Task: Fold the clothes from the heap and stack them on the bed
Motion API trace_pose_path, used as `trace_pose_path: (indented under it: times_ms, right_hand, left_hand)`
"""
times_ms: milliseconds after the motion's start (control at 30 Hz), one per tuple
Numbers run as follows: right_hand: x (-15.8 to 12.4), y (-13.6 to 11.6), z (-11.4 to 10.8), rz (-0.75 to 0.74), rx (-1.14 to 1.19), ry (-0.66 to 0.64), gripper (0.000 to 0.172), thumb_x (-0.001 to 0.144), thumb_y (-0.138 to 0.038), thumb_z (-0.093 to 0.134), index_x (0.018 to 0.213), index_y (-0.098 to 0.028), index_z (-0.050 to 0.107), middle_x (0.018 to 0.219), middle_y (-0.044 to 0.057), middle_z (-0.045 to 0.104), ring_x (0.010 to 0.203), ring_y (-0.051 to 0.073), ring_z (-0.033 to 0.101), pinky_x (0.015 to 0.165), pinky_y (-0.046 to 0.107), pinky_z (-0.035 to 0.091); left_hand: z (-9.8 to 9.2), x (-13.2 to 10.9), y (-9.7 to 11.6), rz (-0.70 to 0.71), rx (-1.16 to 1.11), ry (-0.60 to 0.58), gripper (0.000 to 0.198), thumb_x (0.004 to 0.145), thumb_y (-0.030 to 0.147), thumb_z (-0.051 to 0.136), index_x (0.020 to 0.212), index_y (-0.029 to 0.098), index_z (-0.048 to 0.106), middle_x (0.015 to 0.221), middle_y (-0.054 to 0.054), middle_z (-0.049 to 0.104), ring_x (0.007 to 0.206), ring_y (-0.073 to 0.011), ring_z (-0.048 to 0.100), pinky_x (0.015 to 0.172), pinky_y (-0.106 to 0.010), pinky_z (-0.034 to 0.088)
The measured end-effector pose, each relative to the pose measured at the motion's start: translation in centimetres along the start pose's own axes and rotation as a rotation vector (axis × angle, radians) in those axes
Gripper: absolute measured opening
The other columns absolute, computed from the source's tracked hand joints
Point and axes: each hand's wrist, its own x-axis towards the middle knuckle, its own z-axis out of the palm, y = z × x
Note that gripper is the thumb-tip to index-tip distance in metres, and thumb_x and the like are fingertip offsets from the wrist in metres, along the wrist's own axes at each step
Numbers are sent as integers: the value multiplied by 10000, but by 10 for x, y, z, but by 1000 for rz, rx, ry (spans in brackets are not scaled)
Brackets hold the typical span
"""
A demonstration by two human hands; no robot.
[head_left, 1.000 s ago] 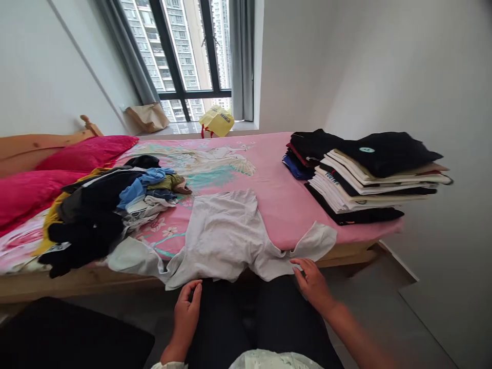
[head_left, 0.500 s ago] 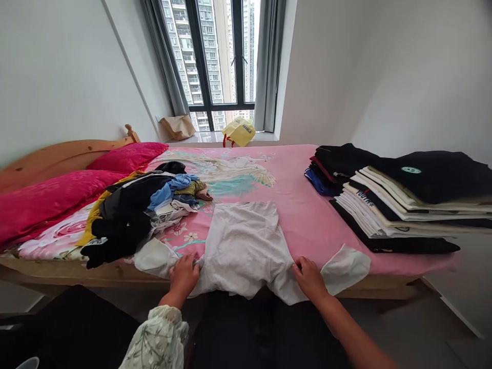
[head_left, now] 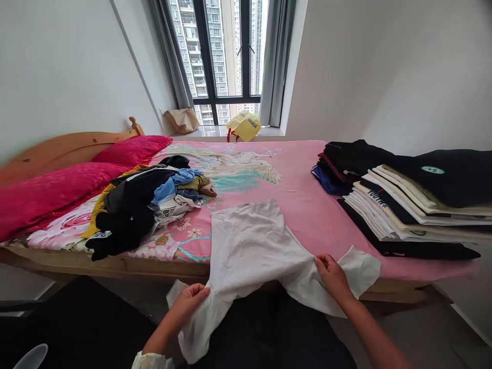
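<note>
A white long-sleeved shirt lies partly on the bed's front, its near end lifted over the edge. My left hand pinches it near one sleeve, off the bed edge, and that sleeve hangs down below. On the other side, my right hand pinches the shirt at the base of the second sleeve, which spreads over the bed edge. Some wrinkles run across the shirt's middle.
A jumbled clothes pile lies left on the pink bedsheet, beside red pillows. Folded clothes are stacked at right. A black chair stands at lower left. A yellow bag sits by the window.
My left hand has drawn its side of the shirt toward me and off the bed, so that sleeve now hangs. My right hand has pulled its side outward to the right. The view has shifted slightly.
</note>
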Motion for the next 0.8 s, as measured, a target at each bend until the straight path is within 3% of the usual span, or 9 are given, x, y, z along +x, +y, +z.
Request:
trace_pose_path:
  times_ms: [100,233,400,500,600,700,800]
  right_hand:
    - [8,6,-16,20,-27,-4,376,772,-552,431,837,-208,568,769,34,645,713,209,592,676,307,427]
    - [15,10,-36,45,-128,-105,347,768,-493,472,891,-201,613,843,48,679,746,218,615,679,306,428]
    - [34,-15,-66,-88,-437,-315,175,769,-278,479,677,-188,598,677,32,652,655,187,587,595,268,366]
    - [66,-54,-83,-208,-554,-298,120,741,-201,540,643,-172,603,667,46,646,639,180,574,584,263,355]
    - [109,-116,-87,-306,-557,-183,102,767,-185,559,716,-146,638,760,93,657,735,209,579,669,299,387]
    - [137,-189,-79,-431,-505,16,232,863,-193,459,997,-103,625,1043,147,616,1020,256,521,869,379,368]
    - [128,-242,-65,-535,-429,116,399,881,-234,481,1258,-101,474,1207,152,529,1135,252,448,946,410,342]
  left_hand:
    - [23,-26,-5,-89,-246,-80,514,525,632,729,624,168,532,507,56,476,463,-70,353,478,-213,274]
    - [52,-58,7,-134,-408,-182,494,546,578,767,726,142,620,600,25,561,520,-77,411,530,-215,300]
    - [78,-79,20,-132,-561,-264,436,576,527,773,654,142,584,540,45,489,490,-52,330,504,-209,226]
    - [97,-81,27,-180,-563,-349,413,553,480,793,653,147,571,515,60,447,459,-43,305,484,-210,195]
    - [131,-82,53,-221,-603,-421,367,550,418,787,708,151,592,530,63,456,439,-42,321,470,-211,201]
    - [179,-79,97,-139,-664,-536,280,611,355,741,684,154,560,512,59,466,420,-43,345,456,-211,203]
    - [225,-68,137,-54,-725,-590,292,653,400,700,712,154,554,530,23,529,445,-75,442,472,-214,283]
